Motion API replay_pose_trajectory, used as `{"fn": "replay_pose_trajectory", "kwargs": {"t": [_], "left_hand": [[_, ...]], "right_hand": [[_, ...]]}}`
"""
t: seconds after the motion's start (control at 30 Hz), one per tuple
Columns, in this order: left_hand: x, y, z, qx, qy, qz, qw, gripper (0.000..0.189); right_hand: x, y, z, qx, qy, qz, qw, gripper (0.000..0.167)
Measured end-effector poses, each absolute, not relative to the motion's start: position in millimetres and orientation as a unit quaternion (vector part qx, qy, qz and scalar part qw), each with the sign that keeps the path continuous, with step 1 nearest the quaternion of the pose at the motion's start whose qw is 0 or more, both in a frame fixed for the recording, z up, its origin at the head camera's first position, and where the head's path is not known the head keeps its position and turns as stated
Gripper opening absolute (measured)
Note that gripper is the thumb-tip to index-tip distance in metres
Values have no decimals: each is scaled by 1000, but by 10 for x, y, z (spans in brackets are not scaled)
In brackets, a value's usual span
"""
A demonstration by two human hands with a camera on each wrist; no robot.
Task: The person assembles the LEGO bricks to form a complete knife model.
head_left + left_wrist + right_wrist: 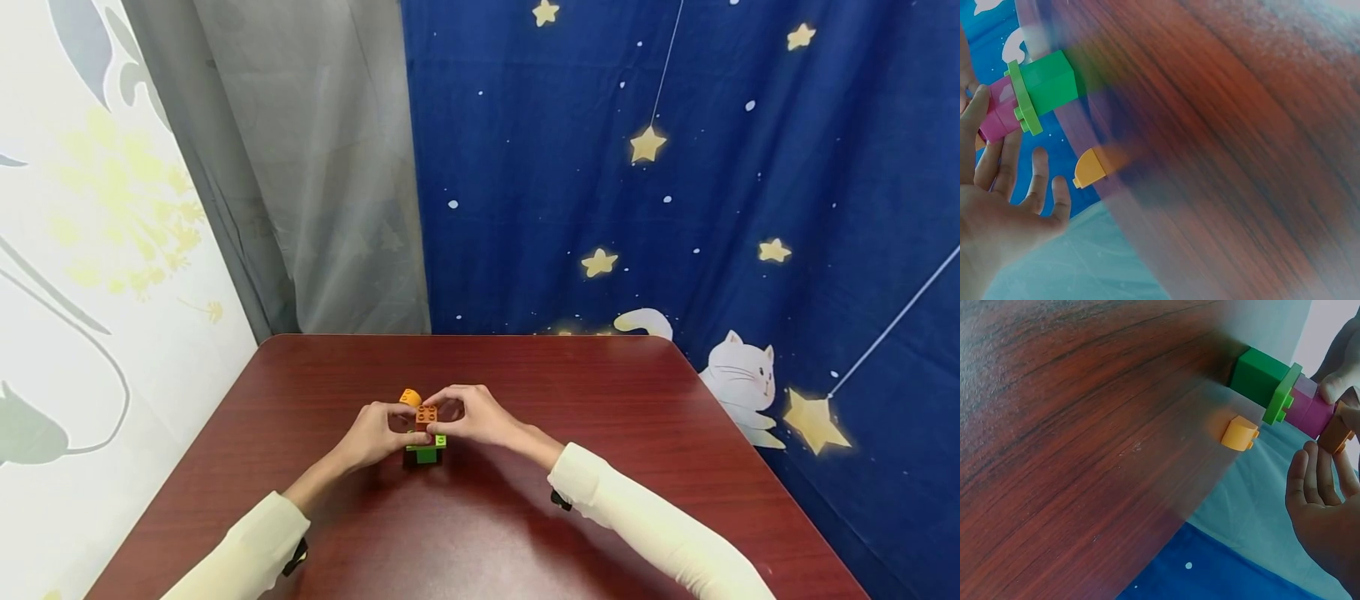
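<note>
In the head view, below and slightly left of centre, a person's left hand [367, 435] and right hand [482, 415] surround a block tower [427, 456] on a reddish-brown tabletop [600, 392], with a rounded yellow-orange block [410, 397] just beyond. In the left wrist view, at the left edge, the left hand grips the tower's pink section [1002, 107], beside a light green plate [1024, 99] and a green block [1050, 82]. In the right wrist view, at the right edge, the right hand pinches the brown block [1334, 432] at the pink section's end.
</note>
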State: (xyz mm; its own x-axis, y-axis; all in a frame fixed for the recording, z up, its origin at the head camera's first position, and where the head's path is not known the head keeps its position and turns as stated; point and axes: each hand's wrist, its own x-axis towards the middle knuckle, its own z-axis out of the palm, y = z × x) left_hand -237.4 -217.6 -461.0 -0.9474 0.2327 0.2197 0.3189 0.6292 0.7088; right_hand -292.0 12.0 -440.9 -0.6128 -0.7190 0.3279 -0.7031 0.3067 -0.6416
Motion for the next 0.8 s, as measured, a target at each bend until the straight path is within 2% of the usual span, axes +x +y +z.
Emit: {"fn": "replay_pose_trajectory", "kwargs": {"t": [0.2,0.57,0.67,0.8], "left_hand": [[-2370,-2175,-4606,-157,-900,-403,52,37],[-2281,-2234,-4606,-116,-887,-446,1,55],[-2261,-2224,-4592,-106,-888,-447,11,58],[-2262,-2188,-4567,-120,-891,-434,58,54]], "right_hand": [[-2933,99,-4408,-431,811,-395,11,32],[-2932,73,-4440,-439,812,-385,-13,34],[-2927,90,-4437,-441,810,-385,-19,34],[-2919,119,-4428,-441,810,-386,-21,35]]}}
